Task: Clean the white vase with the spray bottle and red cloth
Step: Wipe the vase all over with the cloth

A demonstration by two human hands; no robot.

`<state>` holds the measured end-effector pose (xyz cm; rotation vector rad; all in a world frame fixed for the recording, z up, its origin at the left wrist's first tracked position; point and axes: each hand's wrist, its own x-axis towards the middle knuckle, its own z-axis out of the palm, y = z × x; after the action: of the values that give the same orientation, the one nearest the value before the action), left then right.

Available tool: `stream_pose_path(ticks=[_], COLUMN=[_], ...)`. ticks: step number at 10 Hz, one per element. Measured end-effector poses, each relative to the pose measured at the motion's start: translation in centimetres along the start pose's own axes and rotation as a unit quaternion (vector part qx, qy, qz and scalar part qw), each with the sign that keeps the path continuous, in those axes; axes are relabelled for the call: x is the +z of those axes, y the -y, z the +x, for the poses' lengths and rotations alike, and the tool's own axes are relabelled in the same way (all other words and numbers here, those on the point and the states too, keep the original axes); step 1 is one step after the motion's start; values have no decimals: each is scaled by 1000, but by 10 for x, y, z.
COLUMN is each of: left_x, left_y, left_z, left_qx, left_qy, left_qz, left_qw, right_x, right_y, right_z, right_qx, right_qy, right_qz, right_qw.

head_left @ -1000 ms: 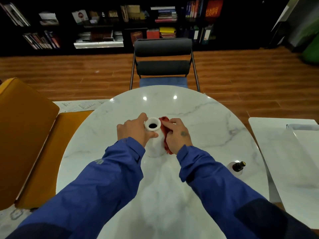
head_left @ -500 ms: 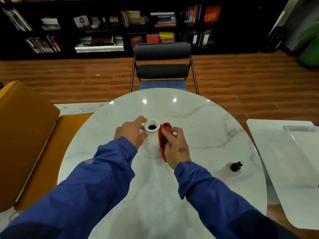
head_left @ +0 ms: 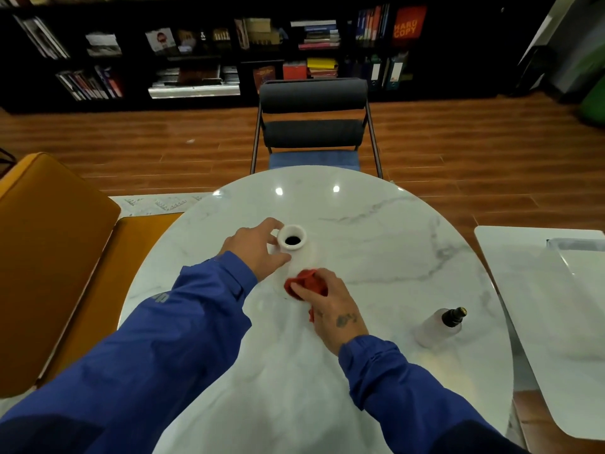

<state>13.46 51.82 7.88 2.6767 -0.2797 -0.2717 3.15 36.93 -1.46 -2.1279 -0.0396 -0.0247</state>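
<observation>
Holding and wiping a white ceramic vase (head_left: 292, 239) upright on a round white marble table (head_left: 376, 244).
Grips the neck below the rim with left hand (head_left: 253, 250), fingers curled; presses crumpled red cloth (head_left: 306, 283) to the near base under right hand (head_left: 330, 306), fingers bunched together; clear black-capped spray bottle (head_left: 438, 326) well right of them.

The left arm (head_left: 163, 339) and right arm (head_left: 409, 388) stretched forward, blue-sleeved. The left hand (head_left: 258, 249) curled round the neck of the white vase (head_left: 292, 237). The right hand (head_left: 330, 306), knuckles up, clutched a bunched red cloth (head_left: 304, 283) low against it.

Red cloth (head_left: 307, 283) against white vase (head_left: 300, 259)
</observation>
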Motion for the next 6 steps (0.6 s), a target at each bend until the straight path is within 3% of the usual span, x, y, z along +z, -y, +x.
stream_pose_path(ticks=[1, 2, 3, 4, 5, 6], left_x=[-7, -9, -8, -9, -7, -5], left_y=[-4, -7, -12, -15, -21, -27], left_z=[6, 12, 14, 15, 13, 11], left_qx=[8, 45, 70, 72, 72, 62], left_qy=[43, 38, 30, 21, 5, -6], left_qz=[19, 56, 42, 58, 98, 148], left_qw=[999, 997, 996, 995, 993, 987], right_x=[-19, -30, -41, -47, -53, -34], right_y=[-4, -7, -11, -16, -5, 4], right_z=[-10, -9, -3, 16, 38, 43], right_qx=[-1, 110, 177, 247, 275, 309], right_qy=[17, -19, -103, -137, -68, 13], right_qz=[-11, 73, 104, 104, 79, 122], right_qw=[1000, 991, 973, 954, 956, 943])
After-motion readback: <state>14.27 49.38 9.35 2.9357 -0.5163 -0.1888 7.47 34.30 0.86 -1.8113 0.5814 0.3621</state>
